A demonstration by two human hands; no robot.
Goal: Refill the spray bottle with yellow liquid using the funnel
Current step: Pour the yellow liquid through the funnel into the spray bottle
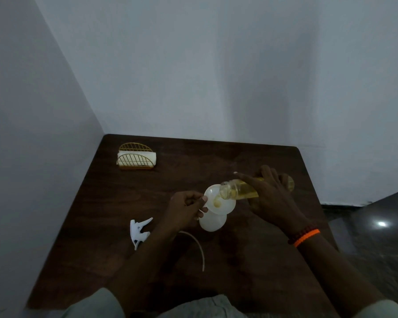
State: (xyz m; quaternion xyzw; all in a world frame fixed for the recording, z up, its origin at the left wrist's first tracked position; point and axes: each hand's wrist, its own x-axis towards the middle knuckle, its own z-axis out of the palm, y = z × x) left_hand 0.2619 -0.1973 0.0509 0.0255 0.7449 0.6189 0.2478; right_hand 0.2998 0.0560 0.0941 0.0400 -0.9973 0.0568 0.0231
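Head view: the right hand [269, 196] grips a tipped clear bottle [241, 190] of yellow liquid over the funnel [225, 206], whose rim the left hand [184, 208] pinches. It sits in the white spray bottle [213, 222] on the worktop [251, 260]; the trigger head [138, 230] lies left.

A dark brown wooden table [129, 226] fills the lower middle of the view, pushed into the corner where two pale grey walls [216, 65] meet. Near its far left corner stands a gold wire napkin holder [136, 159] with arched, barred sides (a fan-like pattern), and a stack of white napkins [152, 157] sits upright between those sides. To the right of the table lies a dark, glossy floor [377, 244], where a small bright light reflection [381, 224] shows. A dark skirting strip runs along the foot of the right-hand wall.
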